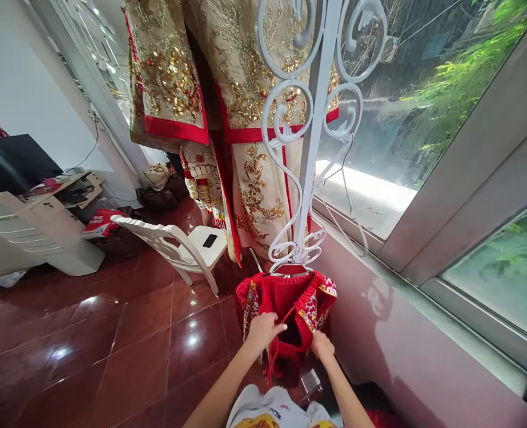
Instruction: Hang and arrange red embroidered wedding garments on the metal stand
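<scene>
A red embroidered garment (pixel 285 291) hangs from the foot of a white scrolled metal stand (pixel 314 148), its front parted over a dark inside. My left hand (pixel 264 330) is closed on the garment's left front edge, thumb pointing right. On the other front edge, beside white and gold embroidery, my right hand (pixel 322 345) is closed too. Thin red cords (pixel 270 359) dangle below my left hand. Parts of the fingers of both hands are hidden in the cloth.
Gold-sequined cream robes (pixel 254 71) hang behind the stand. A white chair (pixel 196 246) with a black phone (pixel 210 241) on its seat stands to the left. Further left is a desk (pixel 44 208) with a dark monitor (pixel 16 163). A window ledge (pixel 423 309) runs along the right.
</scene>
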The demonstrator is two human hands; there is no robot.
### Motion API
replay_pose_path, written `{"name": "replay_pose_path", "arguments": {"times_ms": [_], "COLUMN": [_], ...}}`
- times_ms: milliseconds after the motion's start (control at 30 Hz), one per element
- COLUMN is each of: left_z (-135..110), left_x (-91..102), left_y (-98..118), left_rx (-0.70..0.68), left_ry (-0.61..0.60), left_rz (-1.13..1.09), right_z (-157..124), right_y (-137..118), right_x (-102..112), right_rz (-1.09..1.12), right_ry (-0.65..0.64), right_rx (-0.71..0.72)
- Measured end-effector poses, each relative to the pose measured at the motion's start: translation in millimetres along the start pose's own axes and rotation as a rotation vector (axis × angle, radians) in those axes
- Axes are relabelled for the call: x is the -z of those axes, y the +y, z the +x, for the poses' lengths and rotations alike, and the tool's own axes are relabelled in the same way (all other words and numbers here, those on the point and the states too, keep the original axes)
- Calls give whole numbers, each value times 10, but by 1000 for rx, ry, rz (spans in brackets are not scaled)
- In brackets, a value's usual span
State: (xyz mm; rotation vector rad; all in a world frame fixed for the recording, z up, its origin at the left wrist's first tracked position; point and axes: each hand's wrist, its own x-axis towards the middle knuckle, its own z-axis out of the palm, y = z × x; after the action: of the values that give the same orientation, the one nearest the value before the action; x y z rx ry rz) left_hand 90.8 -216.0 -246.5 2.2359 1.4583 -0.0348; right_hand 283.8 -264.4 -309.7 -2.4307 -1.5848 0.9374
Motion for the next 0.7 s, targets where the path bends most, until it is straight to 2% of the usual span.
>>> {"name": "replay_pose_path", "arguments": {"times_ms": [67, 133, 167, 200, 267, 367, 467, 567, 700], "left_z": [112, 273, 365, 456, 610, 700, 643, 566, 482], "left_x": [126, 232, 267, 288, 293, 256, 249, 310, 495], "left_y": [-29, -53, -68, -88, -149, -283, -409, -484, -557], "left_rx": [58, 168, 240, 314, 406, 386, 410, 431, 323], "left_ry": [315, 675, 784, 817, 764, 707, 693, 550, 449], "left_rz": [-6, 17, 28, 34, 25, 58, 104, 112, 94], "right_z": [201, 412, 515, 610, 764, 885, 907, 881, 693], "right_y": [-51, -146, -203, -256, -326, -302, -187, -72, 45], "right_x": [320, 619, 738, 827, 914, 890, 853, 905, 1014], "right_rz": [-13, -1, 6, 13, 26, 28, 12, -3, -26], "right_ry": [150, 345, 434, 490, 504, 438, 448, 388, 344], "right_rx": [-99, -77, -34, 6, 48, 35, 35, 96, 258]}}
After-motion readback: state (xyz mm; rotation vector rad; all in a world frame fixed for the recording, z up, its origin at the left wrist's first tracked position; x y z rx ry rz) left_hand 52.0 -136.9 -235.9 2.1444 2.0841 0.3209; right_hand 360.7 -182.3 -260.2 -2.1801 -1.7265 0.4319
